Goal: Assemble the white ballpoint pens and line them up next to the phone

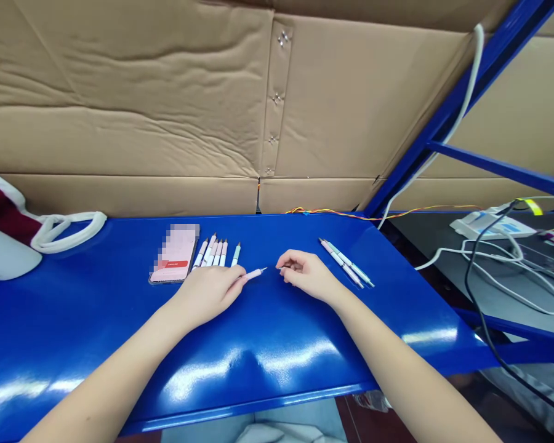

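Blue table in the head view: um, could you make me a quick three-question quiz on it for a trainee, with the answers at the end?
1. What does the left hand hold?
a) a white cable
b) a pink pen piece with a thin tip
c) a strip of cardboard

2. True or false: the pair of pens lies on the left side of the view, away from the right hand.

3. Fill in the blank: in this view, the phone lies to the ___ of the group of pen parts.

Key:
1. b
2. False; the pair lies to the right of the right hand.
3. left
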A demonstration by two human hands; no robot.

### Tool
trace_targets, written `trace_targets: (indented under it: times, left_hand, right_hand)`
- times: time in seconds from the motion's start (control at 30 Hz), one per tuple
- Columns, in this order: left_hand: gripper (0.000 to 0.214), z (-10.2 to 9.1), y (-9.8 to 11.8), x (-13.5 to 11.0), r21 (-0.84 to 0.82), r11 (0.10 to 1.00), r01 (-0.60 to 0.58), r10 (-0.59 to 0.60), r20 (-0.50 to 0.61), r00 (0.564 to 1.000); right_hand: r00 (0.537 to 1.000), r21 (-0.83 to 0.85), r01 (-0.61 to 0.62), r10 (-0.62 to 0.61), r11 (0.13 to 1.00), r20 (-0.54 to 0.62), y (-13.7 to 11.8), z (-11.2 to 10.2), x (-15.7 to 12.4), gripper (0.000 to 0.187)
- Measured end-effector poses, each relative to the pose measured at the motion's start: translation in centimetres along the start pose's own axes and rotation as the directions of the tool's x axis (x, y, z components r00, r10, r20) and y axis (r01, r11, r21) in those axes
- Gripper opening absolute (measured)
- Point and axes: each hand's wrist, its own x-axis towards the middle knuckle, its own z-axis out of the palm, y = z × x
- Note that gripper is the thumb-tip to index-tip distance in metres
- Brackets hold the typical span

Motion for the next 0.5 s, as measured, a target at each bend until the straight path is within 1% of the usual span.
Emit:
trace_targets:
  times: [0.07,0.2,0.27,0.33,0.4,0.5]
  left_hand:
    - [0.031,0.0,0.6,-0.1,0.033,0.999,0.003,-0.003,0.011,1.000]
    - [0.025,0.4,1.7,-0.1,0.074,0.996,-0.044,0.044,0.011,0.999]
    - [0.024,0.6,1.8,-0.1,0.096,0.995,-0.032,0.029,0.024,0.999]
    - [0.023,0.9,1.6,0.0,0.111,0.994,-0.008,0.003,0.039,0.999]
    - [0.024,1.0,1.3,0.0,0.114,0.993,0.013,-0.018,0.042,0.999]
    - [0.031,1.2,1.1,0.1,0.078,0.996,0.046,-0.046,-0.006,0.999]
  right_hand:
    - [1.000,-0.044,0.015,-0.014,0.999,0.014,0.3,-0.2,0.1,0.011]
    - [0.996,-0.097,0.085,-0.082,0.992,0.035,0.6,-0.2,0.1,0.015]
    - [0.996,-0.097,0.080,-0.075,0.992,0.048,0.7,0.0,0.1,0.016]
    - [0.998,-0.063,0.048,-0.044,0.997,0.055,0.6,0.3,0.1,0.016]
    - [0.999,0.005,0.016,-0.016,1.000,0.047,0.4,0.5,0.1,0.016]
    - [0.998,0.136,-0.029,0.023,0.990,0.052,-0.1,1.0,-0.1,0.015]
